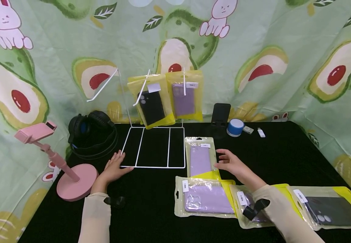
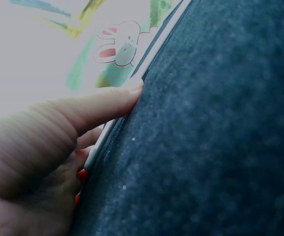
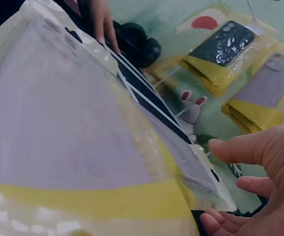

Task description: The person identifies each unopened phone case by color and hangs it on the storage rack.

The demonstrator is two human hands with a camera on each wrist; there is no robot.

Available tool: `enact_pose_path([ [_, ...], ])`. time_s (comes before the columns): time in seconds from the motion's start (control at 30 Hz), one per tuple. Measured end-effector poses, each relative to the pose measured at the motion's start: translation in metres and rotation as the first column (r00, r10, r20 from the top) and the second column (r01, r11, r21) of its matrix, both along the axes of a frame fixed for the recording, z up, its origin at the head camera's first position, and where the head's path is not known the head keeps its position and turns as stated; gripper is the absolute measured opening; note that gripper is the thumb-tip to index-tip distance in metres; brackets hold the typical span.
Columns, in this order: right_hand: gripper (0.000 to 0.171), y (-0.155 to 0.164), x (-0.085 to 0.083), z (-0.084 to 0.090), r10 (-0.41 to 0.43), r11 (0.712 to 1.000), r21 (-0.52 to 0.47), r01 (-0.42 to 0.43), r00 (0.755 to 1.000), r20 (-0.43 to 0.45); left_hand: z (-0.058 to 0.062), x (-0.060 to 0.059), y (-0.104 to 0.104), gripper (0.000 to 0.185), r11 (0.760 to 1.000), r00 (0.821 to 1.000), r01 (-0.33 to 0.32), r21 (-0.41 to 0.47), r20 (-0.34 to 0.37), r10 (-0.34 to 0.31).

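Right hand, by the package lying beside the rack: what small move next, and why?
I'd probably have the right hand pinch the edge of the purple case package: it is right beside it, holding nothing, while the left hand rests at a corner of the white rack, whose left hook is bare.

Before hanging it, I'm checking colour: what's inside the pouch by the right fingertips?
A lilac phone case shows inside the pouch. The yellow section covers its near end; its underside is hidden.
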State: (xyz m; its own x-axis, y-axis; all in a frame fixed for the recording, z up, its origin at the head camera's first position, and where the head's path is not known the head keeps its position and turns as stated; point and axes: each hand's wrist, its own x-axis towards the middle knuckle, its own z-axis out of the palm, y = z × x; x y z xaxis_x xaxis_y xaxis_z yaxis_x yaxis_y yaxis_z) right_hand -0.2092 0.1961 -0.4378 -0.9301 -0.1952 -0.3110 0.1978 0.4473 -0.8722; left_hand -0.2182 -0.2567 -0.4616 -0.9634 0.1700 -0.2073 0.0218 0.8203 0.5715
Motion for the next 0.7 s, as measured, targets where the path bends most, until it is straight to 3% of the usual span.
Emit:
enact_pose_path([
  [0.17, 0.065, -0.010, -0.003, -0.004, 0.059, 0.995, 0.081, -0.053, 0.996, -0.067, -0.001, 0.000, 0.000, 0.084, 1.000, 1.000, -0.001, 0.003, 0.005, 0.001],
  [0.4, 0.050, -0.023, -0.006, -0.007, 0.038, 0.980, 0.196, -0.015, 0.993, -0.113, -0.002, -0.001, -0.001, 0.084, 1.000, 1.000, 0.001, 0.007, 0.000, -0.001],
  [0.7, 0.039, -0.023, -0.009, -0.009, -0.040, 0.996, 0.073, 0.046, 0.996, -0.081, -0.003, -0.002, 0.000, 0.083, 1.000, 1.000, -0.002, -0.005, 0.007, 0.002],
])
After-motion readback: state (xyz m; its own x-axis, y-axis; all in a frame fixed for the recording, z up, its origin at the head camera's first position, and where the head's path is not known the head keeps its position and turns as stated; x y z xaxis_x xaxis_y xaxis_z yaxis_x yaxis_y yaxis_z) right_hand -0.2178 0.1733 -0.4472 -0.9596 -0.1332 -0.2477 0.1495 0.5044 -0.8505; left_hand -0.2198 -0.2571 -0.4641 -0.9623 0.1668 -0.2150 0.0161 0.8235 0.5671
